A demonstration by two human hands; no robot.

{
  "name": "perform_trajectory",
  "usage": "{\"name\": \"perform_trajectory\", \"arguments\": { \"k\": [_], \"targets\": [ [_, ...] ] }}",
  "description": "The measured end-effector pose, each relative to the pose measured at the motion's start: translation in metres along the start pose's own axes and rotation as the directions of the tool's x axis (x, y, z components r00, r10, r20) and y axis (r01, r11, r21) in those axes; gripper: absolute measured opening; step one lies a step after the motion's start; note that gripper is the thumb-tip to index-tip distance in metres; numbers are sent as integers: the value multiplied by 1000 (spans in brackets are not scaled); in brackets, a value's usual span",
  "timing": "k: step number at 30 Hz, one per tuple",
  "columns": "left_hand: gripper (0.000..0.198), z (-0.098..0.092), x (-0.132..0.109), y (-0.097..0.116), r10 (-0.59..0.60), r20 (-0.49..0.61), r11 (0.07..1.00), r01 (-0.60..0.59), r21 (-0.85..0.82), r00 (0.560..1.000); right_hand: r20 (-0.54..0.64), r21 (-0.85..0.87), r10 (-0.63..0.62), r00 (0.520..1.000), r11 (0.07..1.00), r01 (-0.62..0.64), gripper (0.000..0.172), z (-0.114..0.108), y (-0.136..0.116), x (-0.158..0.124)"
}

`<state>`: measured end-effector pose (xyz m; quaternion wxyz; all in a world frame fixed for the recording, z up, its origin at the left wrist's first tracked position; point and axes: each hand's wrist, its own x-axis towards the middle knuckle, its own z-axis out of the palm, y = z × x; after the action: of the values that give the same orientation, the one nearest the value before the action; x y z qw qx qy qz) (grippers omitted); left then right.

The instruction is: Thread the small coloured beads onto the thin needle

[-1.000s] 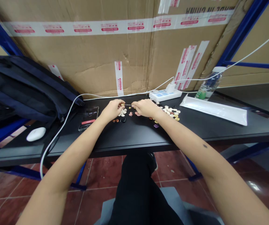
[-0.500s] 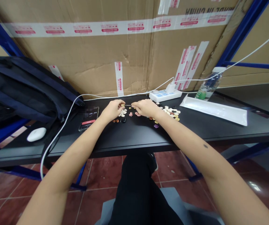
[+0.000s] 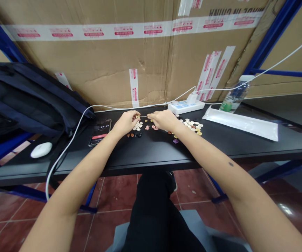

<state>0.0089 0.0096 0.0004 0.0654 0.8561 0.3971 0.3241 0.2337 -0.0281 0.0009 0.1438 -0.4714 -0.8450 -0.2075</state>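
My left hand (image 3: pixel 125 123) is closed, its fingertips pinching a small yellowish button-like piece (image 3: pixel 138 117) above the black tabletop. Opposite it, my right hand (image 3: pixel 164 119) pinches one end of a thin pale strand (image 3: pixel 144 116) that spans the gap between the hands; whether it is a thread or a needle I cannot tell. Below my left fingers lie several white button-like pieces (image 3: pixel 138 126), with brown and black ones (image 3: pixel 132 135) in a row nearer me. Pink pieces (image 3: pixel 147 127) lie between the hands. A mixed pile (image 3: pixel 192 124) is partly hidden behind my right wrist.
A phone (image 3: pixel 100 132), a white mouse-like case (image 3: pixel 41 150) and a dark backpack (image 3: pixel 32 98) are on the left. A power strip (image 3: pixel 185 106), a bottle (image 3: pixel 236 93) and a long white packet (image 3: pixel 241 123) stand right. A white cable (image 3: pixel 79 123) crosses the table; cardboard (image 3: pixel 101 56) rises behind.
Almost nothing differs. Both hands keep their pinch, and the right hand has shifted very slightly.
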Motion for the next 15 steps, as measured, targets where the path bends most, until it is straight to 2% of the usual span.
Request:
{"name": "perform_trajectory", "arguments": {
  "k": [4, 10, 15],
  "targets": [
    [19, 2, -1, -2, 12, 18, 1000, -12, -9, 1000, 68, 27, 2, 998, 1000, -4, 34, 1, 1, 0],
    [17, 1, -1, 0, -12, 31, 1000, 12, 15, 999, -24, -10, 12, 1000, 1000, -13, 43, 3, 5, -1],
    [16, 0, 0, 0, -3, 5, 1000, 3, -5, 1000, -19, 17, 2, 1000, 1000, -1, 40, 4, 3, 0]
  ]
}}
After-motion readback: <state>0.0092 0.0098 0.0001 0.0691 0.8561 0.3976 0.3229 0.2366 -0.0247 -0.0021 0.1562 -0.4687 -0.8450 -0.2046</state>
